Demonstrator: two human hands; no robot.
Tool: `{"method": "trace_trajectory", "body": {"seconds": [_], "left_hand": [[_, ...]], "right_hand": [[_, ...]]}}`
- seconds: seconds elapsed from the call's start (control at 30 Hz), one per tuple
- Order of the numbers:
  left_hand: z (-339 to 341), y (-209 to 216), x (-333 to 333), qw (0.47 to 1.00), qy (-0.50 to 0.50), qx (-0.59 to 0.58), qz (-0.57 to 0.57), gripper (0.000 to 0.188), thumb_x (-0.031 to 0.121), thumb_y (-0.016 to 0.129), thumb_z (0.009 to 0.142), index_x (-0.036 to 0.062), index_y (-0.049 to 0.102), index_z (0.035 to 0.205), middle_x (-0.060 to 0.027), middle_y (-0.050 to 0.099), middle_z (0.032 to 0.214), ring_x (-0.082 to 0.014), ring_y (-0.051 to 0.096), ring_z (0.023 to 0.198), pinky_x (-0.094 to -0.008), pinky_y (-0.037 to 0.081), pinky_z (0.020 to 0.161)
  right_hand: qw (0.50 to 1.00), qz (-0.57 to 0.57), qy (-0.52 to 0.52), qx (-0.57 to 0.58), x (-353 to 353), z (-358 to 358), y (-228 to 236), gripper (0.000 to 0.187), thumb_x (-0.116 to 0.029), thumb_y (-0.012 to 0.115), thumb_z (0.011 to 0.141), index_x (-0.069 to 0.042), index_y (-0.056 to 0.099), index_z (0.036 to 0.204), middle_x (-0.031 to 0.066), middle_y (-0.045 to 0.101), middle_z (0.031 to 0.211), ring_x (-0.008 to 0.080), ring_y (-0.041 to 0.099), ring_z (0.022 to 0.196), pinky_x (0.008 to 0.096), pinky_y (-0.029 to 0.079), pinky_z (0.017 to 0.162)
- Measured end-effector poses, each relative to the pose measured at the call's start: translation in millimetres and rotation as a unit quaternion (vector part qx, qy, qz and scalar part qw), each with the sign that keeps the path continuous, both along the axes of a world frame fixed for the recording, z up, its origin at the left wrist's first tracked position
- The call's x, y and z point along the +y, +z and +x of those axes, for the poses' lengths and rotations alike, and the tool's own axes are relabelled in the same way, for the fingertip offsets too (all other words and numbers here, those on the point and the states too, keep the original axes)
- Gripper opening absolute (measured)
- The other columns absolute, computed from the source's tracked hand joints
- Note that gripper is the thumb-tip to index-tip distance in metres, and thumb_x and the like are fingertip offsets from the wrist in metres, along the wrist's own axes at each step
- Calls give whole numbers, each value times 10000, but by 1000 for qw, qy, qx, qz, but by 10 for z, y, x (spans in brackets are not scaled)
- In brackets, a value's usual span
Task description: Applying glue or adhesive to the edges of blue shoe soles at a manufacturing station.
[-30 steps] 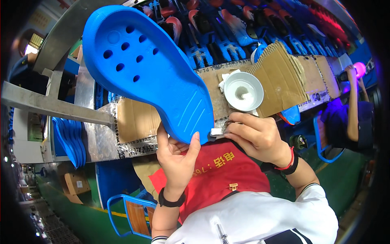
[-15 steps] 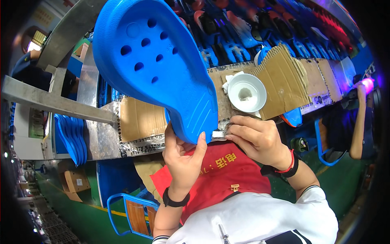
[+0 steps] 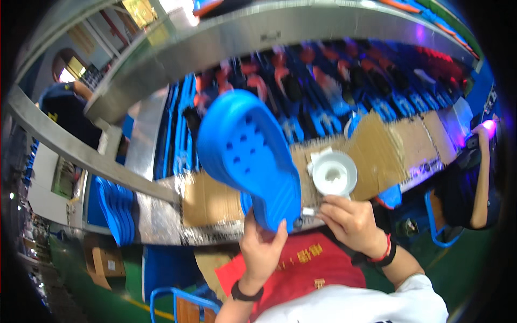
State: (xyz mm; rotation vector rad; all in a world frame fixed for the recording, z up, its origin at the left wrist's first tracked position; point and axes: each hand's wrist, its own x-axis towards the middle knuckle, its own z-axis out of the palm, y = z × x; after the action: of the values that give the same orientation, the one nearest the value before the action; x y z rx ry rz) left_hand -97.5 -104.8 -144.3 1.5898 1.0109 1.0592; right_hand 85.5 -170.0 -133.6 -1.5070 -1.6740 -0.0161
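head view: the blue clog [image 3: 253,167] is a smooth moulded foam shoe, rounded at the toe, with round vent holes across the upper and fine ribbing along its lower end. it is held upright above the near edge of the workbench [image 3: 161,215], toe pointing up and away. the left hand [image 3: 262,248] is closed around the lower end of the clog, thumb on one side and fingers on the other. the right hand [image 3: 350,218] is pinched shut on a small pale part [image 3: 308,212] pressed against a dark round rivet [image 3: 297,222] at the clog's lower side; what the part is cannot be told.

the workbench is dull sheet metal overlaid with flattened brown cardboard [image 3: 377,156], creased and worn. a white round dish [image 3: 334,174] sits on the cardboard just beyond the right hand, near the bench's near edge. the clog hides the middle of the bench. blurred rows of blue and red shoes [image 3: 344,86] lie beyond the far edge. a stack of blue soles [image 3: 116,210] stands off the left end. another person [image 3: 468,177] sits at the right.
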Motion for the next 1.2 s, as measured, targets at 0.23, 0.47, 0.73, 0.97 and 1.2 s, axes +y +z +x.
{"method": "trace_trajectory", "body": {"seconds": [0.23,0.47,0.73,0.97,1.2], "left_hand": [[-18,635,324,991,-101,-76,45,620,-33,674,743,-20,255,1200,-205,539,1095,-219,600,946,-295,543,731],[554,2089,1825,948,-218,-231,21,290,153,521,899,-46,511,1110,-154,591,1061,-202,590,946,-288,490,839],[455,1985,2186,971,-108,-160,141,270,160,469,942,-47,518,1107,-164,606,1053,-130,605,752,-182,468,586],[-340,133,1025,955,-34,244,164,265,184,651,826,0,525,968,-75,581,854,-86,524,609,-224,405,513],[-337,-553,691,918,34,355,174,222,154,562,853,-26,456,927,-167,431,941,-298,479,808,-384,401,731]], "right_hand": [[989,70,-71,106,-124,229,75,121,-24,712,696,-15,641,794,115,640,828,245,627,614,295,498,525],[984,72,-101,128,-249,309,81,118,-8,707,697,-1,642,796,125,641,831,233,623,605,281,488,525],[987,52,-76,132,-195,227,11,99,-18,698,713,-9,646,797,132,643,840,252,638,626,292,502,537],[988,18,-60,140,-127,197,-139,99,-25,703,708,-16,648,790,121,643,837,252,633,621,295,501,539],[988,-4,-42,147,-60,45,-207,113,-23,703,706,-5,639,797,108,640,825,246,629,621,293,492,538]]}}
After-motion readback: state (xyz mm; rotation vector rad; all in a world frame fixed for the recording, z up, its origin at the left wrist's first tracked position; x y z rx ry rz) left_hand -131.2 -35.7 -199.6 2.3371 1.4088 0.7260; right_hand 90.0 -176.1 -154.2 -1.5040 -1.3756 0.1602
